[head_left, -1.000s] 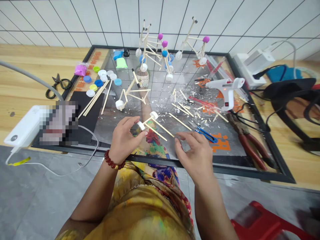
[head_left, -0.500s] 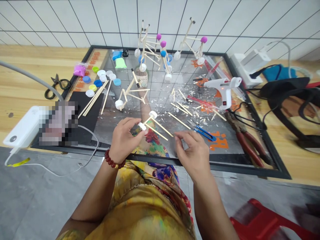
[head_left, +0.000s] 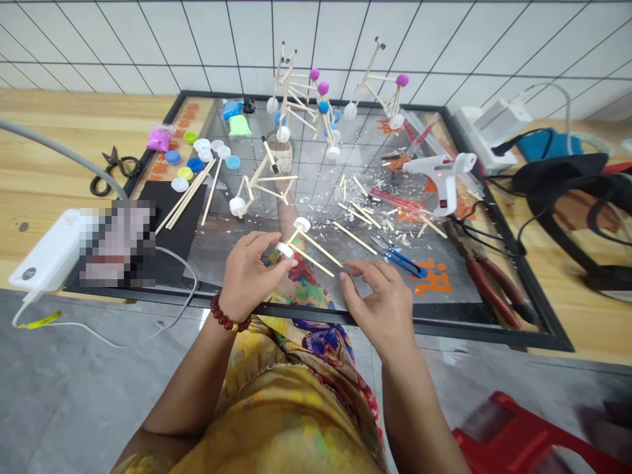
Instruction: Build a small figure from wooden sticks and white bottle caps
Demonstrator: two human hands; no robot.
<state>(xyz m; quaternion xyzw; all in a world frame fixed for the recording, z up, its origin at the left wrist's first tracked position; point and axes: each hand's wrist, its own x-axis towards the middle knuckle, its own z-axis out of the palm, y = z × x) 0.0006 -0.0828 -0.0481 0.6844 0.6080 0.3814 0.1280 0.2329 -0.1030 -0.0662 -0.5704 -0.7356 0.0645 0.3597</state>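
My left hand [head_left: 255, 268], with a red bead bracelet at the wrist, has thumb and forefinger around a white bottle cap [head_left: 285, 250] near the table's front edge. The cap belongs to a small frame of thin wooden sticks [head_left: 316, 260], with a second white cap [head_left: 301, 225] at its far corner. My right hand [head_left: 378, 289] is beside the free stick ends, fingers curved and thumb apart, holding nothing I can see. Just beyond it lie blue thread snips [head_left: 405, 262]. A larger stick figure with a white cap [head_left: 237, 207] stands farther back.
Several stick figures [head_left: 306, 105] with caps and coloured balls stand at the back. A white glue gun [head_left: 442, 174] and red-handled pliers [head_left: 494, 289] lie right. Coloured caps [head_left: 195, 164], scissors [head_left: 116, 171], loose sticks [head_left: 190, 194] and a white power bank [head_left: 52, 250] lie left.
The cap at my left hand has tipped flatter and shifted slightly right, along with the hand. My right hand has edged left, towards the stick ends.
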